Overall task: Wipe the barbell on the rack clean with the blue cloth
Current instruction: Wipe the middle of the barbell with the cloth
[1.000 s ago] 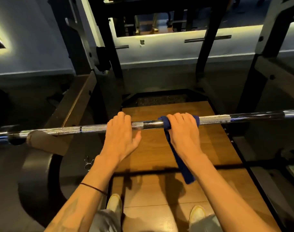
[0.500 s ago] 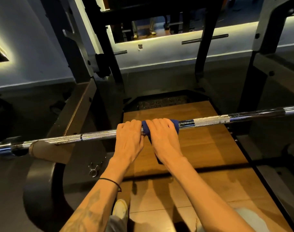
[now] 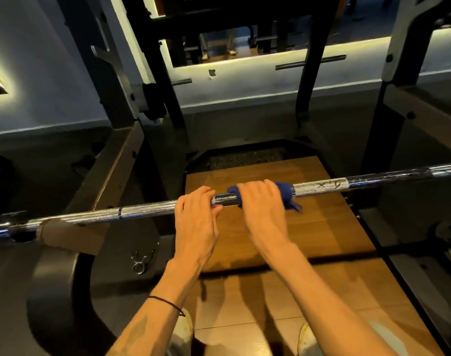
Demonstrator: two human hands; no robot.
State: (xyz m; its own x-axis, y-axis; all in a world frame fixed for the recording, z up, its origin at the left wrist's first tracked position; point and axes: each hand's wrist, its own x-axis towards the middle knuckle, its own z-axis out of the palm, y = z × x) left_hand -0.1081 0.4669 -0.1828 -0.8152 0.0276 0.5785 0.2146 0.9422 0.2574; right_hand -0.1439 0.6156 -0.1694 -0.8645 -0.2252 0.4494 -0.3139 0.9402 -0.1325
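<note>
A dim gym, strip lights glowing along the far wall, and a wooden platform [image 3: 309,227] laid out under a dark steel rack [image 3: 152,73]. Across the frame runs the barbell [image 3: 142,211], resting on the rack and tilted slightly, its right end higher in this view. The left hand [image 3: 196,222] sits on the bare steel, fingers curled over the top of the bar in a steadying grip. Just beside it, the right hand [image 3: 262,214] wraps the blue cloth [image 3: 283,195] around the shaft, fingers closed over fabric and bar together, a loose tail of cloth poking out below on the right. Between the two hands shows a short stretch of shiny metal.

The wipe looks to be in mid-stroke near the centre of the bar, with the knurled sections on both sides yet to be judged clean.

The risks from here: that rough knurling could snag the cloth and drag it out of the grip. The dangling tail may bunch up, so that only part of the cloth meets the steel. A hard sideways push could also roll the bar in its hooks. On the floor to the left lies a spring collar [image 3: 142,262], well clear.
</note>
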